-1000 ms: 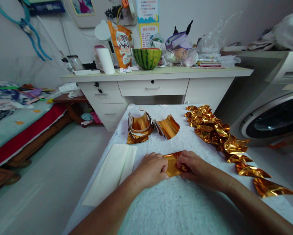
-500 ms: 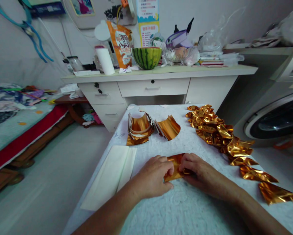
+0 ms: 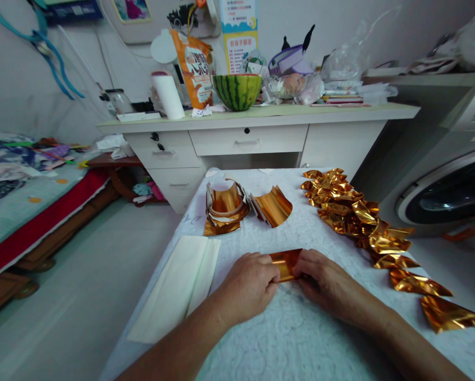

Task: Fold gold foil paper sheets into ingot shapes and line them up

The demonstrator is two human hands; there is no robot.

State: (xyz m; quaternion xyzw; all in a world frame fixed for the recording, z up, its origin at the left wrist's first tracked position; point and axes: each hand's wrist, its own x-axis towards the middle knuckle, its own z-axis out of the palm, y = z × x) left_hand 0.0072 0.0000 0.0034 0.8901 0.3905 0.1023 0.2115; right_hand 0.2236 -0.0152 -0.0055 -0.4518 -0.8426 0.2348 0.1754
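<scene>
A sheet of gold foil paper [image 3: 285, 264] lies low over the table between my hands, its near edge curled up. My left hand [image 3: 251, 280] grips its left end, with fingers bent over the foil. At the right end my right hand [image 3: 319, 275] pinches it the same way; the fingertips are partly hidden. Beyond them sit a stack of curved gold foil sheets [image 3: 226, 203] and a smaller curved pile of gold foil [image 3: 275, 206]. Pale paper sheets [image 3: 174, 286] lie left of my left hand. Folded gold foil pieces [image 3: 340, 206] form a long row on the right.
The table [image 3: 257, 344] has a pale quilted cover. Behind it stands a white desk [image 3: 249, 140] carrying a half watermelon [image 3: 237, 92], an orange snack bag [image 3: 193, 69] and a paper roll [image 3: 168, 95]. A washing machine [image 3: 455, 137] is at right, a bed [image 3: 43, 211] at left.
The foil's near edge has been turned up and away from me, so the sheet looks narrower. My left thumb has moved up against the foil, and both hands are closed on its ends.
</scene>
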